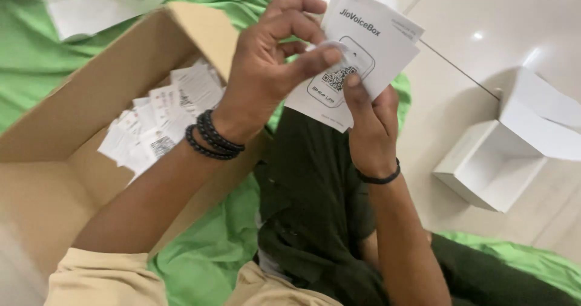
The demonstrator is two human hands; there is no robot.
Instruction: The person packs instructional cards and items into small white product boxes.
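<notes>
Head view: the left hand (266,70) and right hand (370,124) both pinch a white leaflet (363,52), fingers closed on it, held up above the lap. To the left, an open cardboard box (54,136) holds more leaflets (160,121). A white box (493,161) lies open on the floor to the right.

glossy cream tiled floor (484,34) with light glare, dark grout seam; rumpled green cloth (206,245) spread over it, open white cardboard box (484,167) right of the cloth
</notes>
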